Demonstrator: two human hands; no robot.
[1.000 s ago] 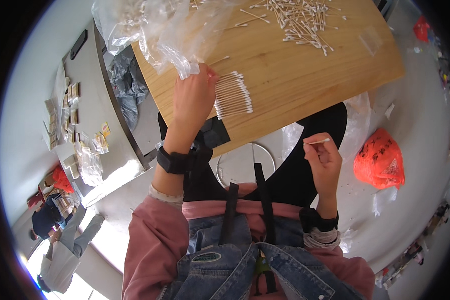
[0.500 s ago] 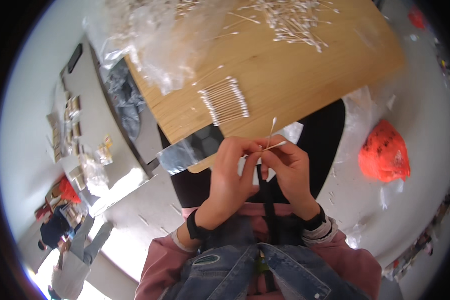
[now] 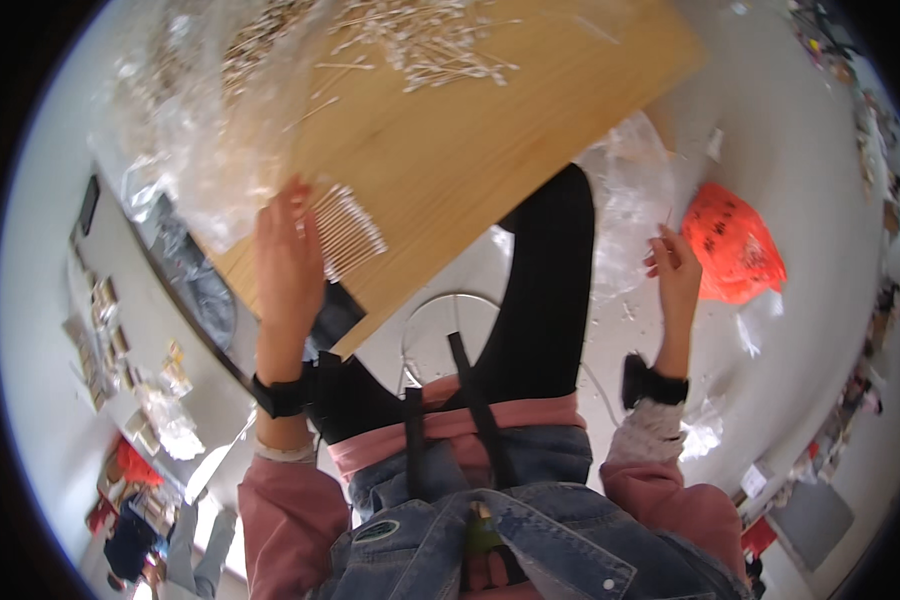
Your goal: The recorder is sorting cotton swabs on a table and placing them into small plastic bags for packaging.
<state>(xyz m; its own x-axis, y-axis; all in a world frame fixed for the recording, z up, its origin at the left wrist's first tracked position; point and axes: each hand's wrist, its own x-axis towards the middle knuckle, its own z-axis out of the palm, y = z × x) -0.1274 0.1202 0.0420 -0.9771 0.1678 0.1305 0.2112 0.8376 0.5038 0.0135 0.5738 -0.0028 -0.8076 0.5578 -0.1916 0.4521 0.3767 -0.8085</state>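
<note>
My left hand (image 3: 288, 262) reaches over the wooden table at the left end of a neat row of cotton swabs (image 3: 348, 232). Its fingertips are smeared by motion, so whether they hold a swab does not show. Out to the right, away from the table, my right hand (image 3: 676, 268) hangs beside a red plastic bag (image 3: 735, 245) with dark print. The fingers there are curled together, and a faint thin line rises from them that is too small to name. A heap of loose cotton swabs (image 3: 420, 45) lies at the table's far side.
A large clear plastic bag (image 3: 195, 150) covers the table's far left. Another clear bag (image 3: 625, 200) lies right of my leg. On the left, a side table (image 3: 135, 290) carries small packages, and a person in dark clothing (image 3: 130, 540) sits beyond.
My hands were together in front of me with two cotton swabs; they have parted. The left went to the swab row, the right out toward the red bag. The view has shifted.
</note>
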